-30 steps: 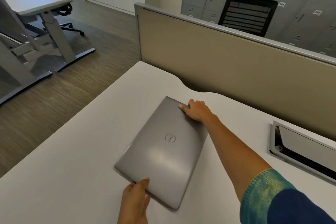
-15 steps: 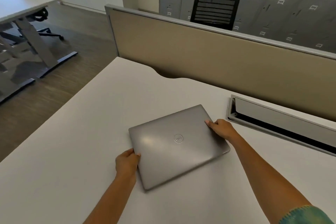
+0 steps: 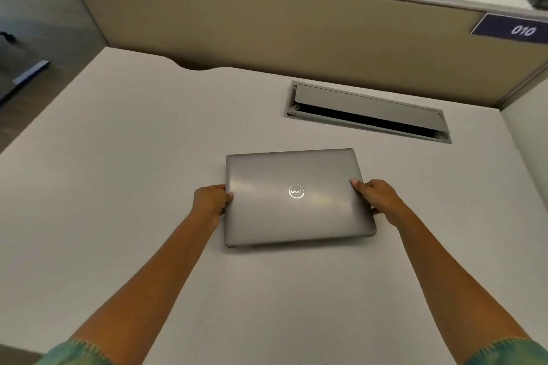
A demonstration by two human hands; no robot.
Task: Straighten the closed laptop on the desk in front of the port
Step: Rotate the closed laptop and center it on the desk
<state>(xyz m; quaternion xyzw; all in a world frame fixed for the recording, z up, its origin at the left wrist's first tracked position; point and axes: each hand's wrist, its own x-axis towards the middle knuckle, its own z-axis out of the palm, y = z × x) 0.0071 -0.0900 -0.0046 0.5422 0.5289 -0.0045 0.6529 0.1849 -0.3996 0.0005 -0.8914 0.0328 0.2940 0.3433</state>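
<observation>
The closed grey metal laptop [image 3: 296, 195] lies flat on the white tabletop [image 3: 118, 157], gripped between the left hand [image 3: 211, 200] at its left edge and the right hand [image 3: 376, 197] at its right edge. Beyond both hands, just past the laptop's far edge, sits the long grey recessed cable port [image 3: 367, 111] with its flap raised.

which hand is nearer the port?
The right hand, gripping the laptop on the side where the port sits; the left hand holds the opposite edge.
</observation>
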